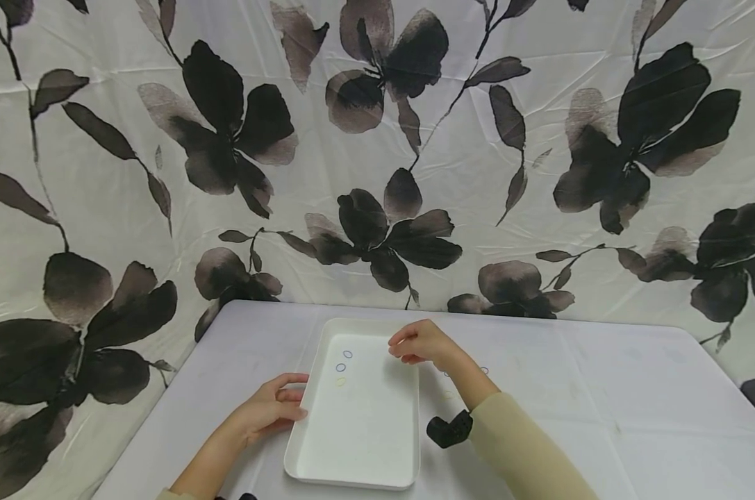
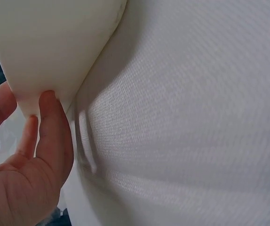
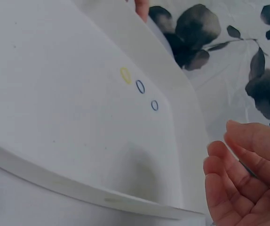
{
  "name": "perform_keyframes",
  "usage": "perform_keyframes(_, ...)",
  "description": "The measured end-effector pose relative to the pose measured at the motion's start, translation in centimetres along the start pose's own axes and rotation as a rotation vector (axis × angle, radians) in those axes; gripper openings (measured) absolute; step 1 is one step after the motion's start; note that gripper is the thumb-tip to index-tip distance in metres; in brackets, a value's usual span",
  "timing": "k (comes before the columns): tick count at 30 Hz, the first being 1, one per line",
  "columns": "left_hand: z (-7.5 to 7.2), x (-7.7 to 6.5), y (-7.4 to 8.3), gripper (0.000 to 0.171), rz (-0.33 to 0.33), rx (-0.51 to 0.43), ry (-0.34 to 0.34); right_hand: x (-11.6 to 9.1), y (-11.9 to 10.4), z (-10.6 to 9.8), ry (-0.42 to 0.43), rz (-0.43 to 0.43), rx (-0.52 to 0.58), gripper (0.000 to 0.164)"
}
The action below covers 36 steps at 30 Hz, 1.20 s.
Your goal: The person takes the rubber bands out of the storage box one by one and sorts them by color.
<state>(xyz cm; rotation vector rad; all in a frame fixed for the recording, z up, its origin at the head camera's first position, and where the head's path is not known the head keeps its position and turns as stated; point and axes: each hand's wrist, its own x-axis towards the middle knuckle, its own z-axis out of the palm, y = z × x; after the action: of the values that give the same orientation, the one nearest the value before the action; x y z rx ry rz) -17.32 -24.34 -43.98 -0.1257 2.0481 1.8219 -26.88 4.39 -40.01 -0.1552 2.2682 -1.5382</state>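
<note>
A white rectangular tray (image 1: 358,444) lies on the table. Two small thin blue rings (image 1: 341,367) and a thin yellow ring (image 1: 341,382) sit in a row near its far left side. From outside, my left hand (image 1: 267,410) touches the tray's left wall with thumb and fingertips, its fingers spread along it. Over the far right corner hovers my right hand (image 1: 424,344), fingers bent and close together. A thin dark sliver shows between its fingers in the right wrist view; I cannot tell whether it is a held ring or background.
Right of the tray, partly behind my right forearm, more small rings lie on the white tablecloth (image 1: 602,403): blue rings (image 1: 485,370) and a faint yellow ring (image 1: 449,396). A floral curtain (image 1: 377,160) hangs behind the table. A black wrist device (image 1: 449,429) sits on my right arm.
</note>
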Motion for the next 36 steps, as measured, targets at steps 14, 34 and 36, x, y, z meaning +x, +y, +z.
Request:
perform_keyframes(14, 0.0, -0.1, -0.2, 0.073, 0.022, -0.017, -0.022, 0.5, 0.0, 3.2, -0.023, -0.06, -0.057, 0.013)
perform_keyframes(34, -0.3, -0.1, -0.4, 0.074, 0.04, -0.053, -0.043, 1.4, 2.1, 8.6, 0.026, -0.322, -0.182, 0.007)
perform_keyframes(36, -0.3, 0.0, -0.5, 0.074, 0.046, -0.057, -0.057, 1.6, 2.5, 9.1, 0.068, -0.371, -0.196, 0.007)
